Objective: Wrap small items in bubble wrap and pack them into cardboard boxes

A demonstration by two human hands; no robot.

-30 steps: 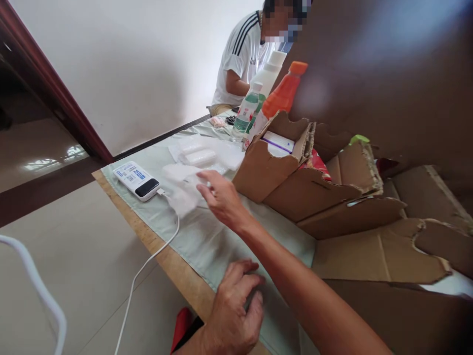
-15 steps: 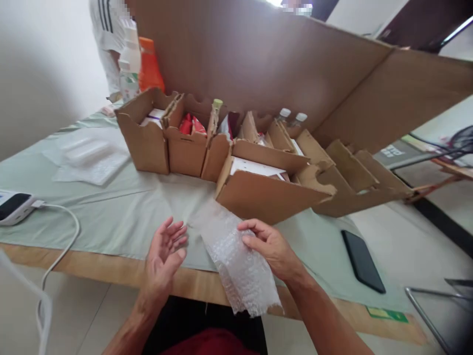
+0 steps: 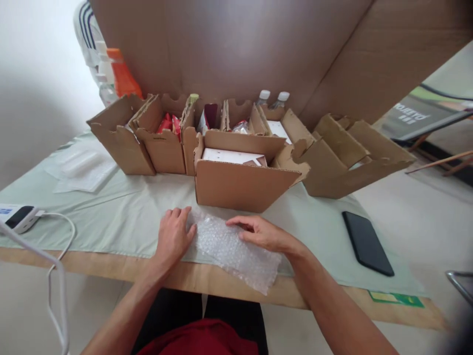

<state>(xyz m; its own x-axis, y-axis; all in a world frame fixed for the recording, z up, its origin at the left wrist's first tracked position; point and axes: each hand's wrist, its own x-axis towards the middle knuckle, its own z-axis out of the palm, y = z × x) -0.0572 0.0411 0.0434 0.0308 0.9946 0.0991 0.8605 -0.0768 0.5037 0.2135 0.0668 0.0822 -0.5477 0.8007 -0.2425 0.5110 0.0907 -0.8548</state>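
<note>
1. Two bare hands are at the near middle of the desk (image 3: 111, 266), both touching one sheet of bubble wrap (image 3: 232, 251).
2. The left hand (image 3: 173, 236) has turned palm down and now rests at the sheet's left end, fingers loosely apart. A moment ago it was raised, palm up, off the wrap.
3. The right hand (image 3: 268, 235) stays on the sheet's far side, thumb and fingertips narrowly apart. Whether they pinch it, I cannot tell.
4. The bubble wrap has swung round to lie more crosswise, its left part on the pale green cloth (image 3: 148, 197), its near right corner over the bare wooden edge. With both hands on it, the sheet looks better steadied than with one.
5. Just beyond the sheet stands a cardboard bin (image 3: 236, 185) with white boxes (image 3: 227, 156) inside; other cardboard bins (image 3: 164, 155) line up farther back.
6. To the right lies a black phone (image 3: 367, 244). To the left are more clear wrapping (image 3: 84, 170) and, nearer, a white device (image 3: 25, 222) with a cable (image 3: 72, 229) plugged in.
</note>
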